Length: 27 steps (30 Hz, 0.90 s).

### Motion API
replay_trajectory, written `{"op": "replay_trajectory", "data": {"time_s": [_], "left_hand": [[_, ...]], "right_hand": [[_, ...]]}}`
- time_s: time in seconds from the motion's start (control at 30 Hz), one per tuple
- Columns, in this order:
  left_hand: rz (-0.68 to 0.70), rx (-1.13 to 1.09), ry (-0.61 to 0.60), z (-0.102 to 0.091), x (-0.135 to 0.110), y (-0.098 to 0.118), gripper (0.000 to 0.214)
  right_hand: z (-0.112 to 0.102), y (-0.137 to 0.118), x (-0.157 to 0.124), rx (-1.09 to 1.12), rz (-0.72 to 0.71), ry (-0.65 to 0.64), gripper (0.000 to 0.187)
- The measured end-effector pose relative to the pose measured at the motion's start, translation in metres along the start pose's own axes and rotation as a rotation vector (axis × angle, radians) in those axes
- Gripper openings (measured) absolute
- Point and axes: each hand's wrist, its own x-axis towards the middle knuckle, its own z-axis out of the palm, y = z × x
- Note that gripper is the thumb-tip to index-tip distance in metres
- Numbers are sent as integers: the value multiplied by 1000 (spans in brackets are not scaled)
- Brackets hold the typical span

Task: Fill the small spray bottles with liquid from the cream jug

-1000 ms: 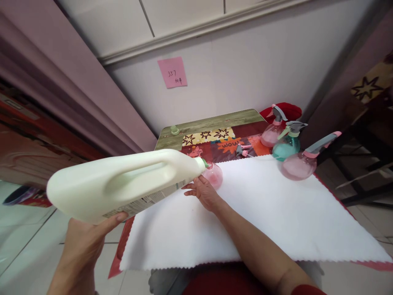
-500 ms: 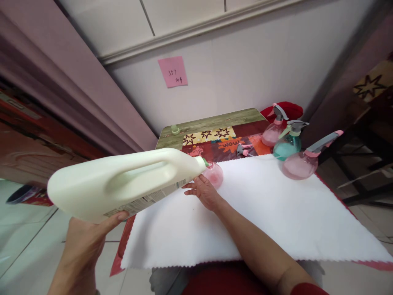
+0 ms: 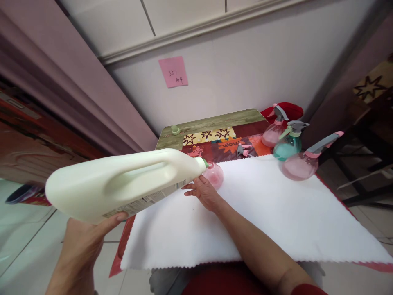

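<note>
A large pale detergent jug (image 3: pixel 92 180) lies tilted nearly level across the left half of the view, its moulded handle uppermost and its printed label facing down. My left hand (image 3: pixel 89 233) grips it from beneath near its base, thumb along the label. At the neck, my right hand (image 3: pixel 205 192) supports the jug with its fingers, some of them hidden under it. The jug's green spout (image 3: pixel 206 163) meets the mouth of a round pink see-through spray bottle body (image 3: pixel 214 175), which has no spray head on. Whether liquid is flowing cannot be made out.
A loose grey and pink spray head (image 3: pixel 244 150) lies on the patterned cloth behind the white mat (image 3: pixel 260 205). To the right stand pink (image 3: pixel 300 166), green (image 3: pixel 287 146) and another pink spray bottle (image 3: pixel 271 134). A green cap (image 3: pixel 175 130) sits at the table's back left.
The base end of the jug has shifted very slightly left. Otherwise both hands and the spray bottle body stay where they were.
</note>
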Motion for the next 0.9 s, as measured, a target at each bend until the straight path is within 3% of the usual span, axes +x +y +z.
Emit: {"op": "replay_trajectory", "data": {"time_s": [0.9], "left_hand": [[-9, -20, -6, 5, -3, 11, 71]], "right_hand": [[-1, 2, 0, -15, -15, -13, 54]]}}
